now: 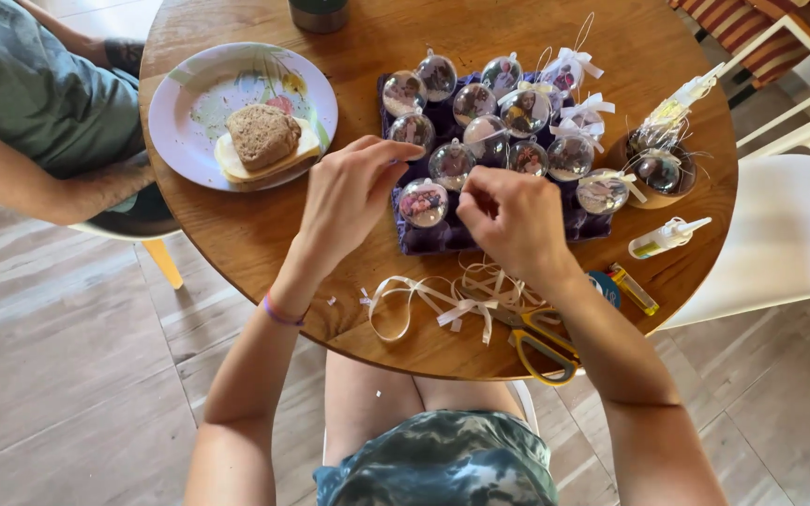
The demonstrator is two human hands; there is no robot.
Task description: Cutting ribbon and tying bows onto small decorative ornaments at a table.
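Both hands are working over a dark purple moulded tray (442, 234) sitting in the middle of the round wooden table (236, 234), with clear plastic ball ornaments (424, 201) packed into its cups. The left hand (349, 192) is hovering with fingers curled narrow, thumb and forefinger pinched close together above the nearest balls; the right hand (515, 220) is bunched just beside it, fingertips drawn in, and I cannot tell whether it is gripping anything, possibly a fine thread. Loose white ribbon (442, 300) is lying tangled near the table's near edge, beside yellow-handled scissors (541, 342) that are jutting past that edge and could be knocked off by the right forearm. A small glue bottle (666, 237) is lying toward the right edge. At the left edge a pale floral plate with a bread sandwich (255, 141) is sitting in front of another person's arm (67, 187). The smooth balls are sitting crowded and shallow, so a nudge could roll one out.
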